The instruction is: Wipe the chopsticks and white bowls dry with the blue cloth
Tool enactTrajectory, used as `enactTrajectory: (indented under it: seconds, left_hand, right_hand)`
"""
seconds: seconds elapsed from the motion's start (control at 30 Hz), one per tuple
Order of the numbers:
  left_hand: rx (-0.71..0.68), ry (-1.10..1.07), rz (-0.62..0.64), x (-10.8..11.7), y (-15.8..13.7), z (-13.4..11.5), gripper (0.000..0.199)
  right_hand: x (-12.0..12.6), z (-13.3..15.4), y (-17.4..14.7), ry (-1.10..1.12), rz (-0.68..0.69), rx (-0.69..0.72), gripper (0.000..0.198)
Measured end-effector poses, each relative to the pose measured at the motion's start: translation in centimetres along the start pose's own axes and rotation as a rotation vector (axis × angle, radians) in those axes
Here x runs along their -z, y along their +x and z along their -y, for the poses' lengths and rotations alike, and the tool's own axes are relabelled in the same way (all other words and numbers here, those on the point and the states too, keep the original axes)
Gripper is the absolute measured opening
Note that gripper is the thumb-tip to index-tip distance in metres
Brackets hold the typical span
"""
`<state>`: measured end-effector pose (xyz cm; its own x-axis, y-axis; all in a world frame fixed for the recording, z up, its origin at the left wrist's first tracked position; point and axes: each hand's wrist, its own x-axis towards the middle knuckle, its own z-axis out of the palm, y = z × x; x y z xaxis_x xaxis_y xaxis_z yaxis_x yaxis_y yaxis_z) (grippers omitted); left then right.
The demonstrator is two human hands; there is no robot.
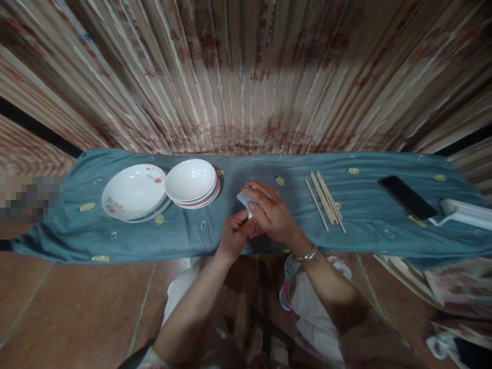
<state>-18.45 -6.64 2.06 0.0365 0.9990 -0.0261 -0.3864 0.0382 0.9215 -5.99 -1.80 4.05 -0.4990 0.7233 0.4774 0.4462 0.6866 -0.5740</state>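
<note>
My left hand [235, 233] and my right hand [273, 212] meet over the middle of the cloth-covered table. A crumpled pale blue-grey cloth [246, 197] is bunched under the curled fingers of my right hand, which wears a silver bracelet on its wrist. My left hand is closed just beside it, thumb toward the cloth, gripping something mostly covered by both hands. Below the fingers shows a small reddish, see-through-looking patch [257, 233]; what it belongs to I cannot make out.
To the left stand a stack of wide flowered white dishes [134, 192] and a stack of smaller white bowls [191, 180]. Several wooden chopsticks [326, 200] lie right of my hands. Farther right are a black phone [407, 197] and a white object [469, 212]. A pleated curtain [246, 77] hangs behind.
</note>
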Motion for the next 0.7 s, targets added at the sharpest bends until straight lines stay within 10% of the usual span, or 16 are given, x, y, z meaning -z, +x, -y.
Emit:
enactTrajectory:
  seconds: [0.33,0.7]
  left_hand:
    - [0.076,0.059,0.074,-1.0,-0.1,-0.9,0.034]
    - [0.068,0.029,0.033,-0.4,0.5,-0.4,0.032]
  right_hand:
    - [1.8,-5.3,0.9,0.495,0.064,-0.444,0.035]
    - [1.2,-1.1,-0.4,0.04,0.013,-0.101,0.039]
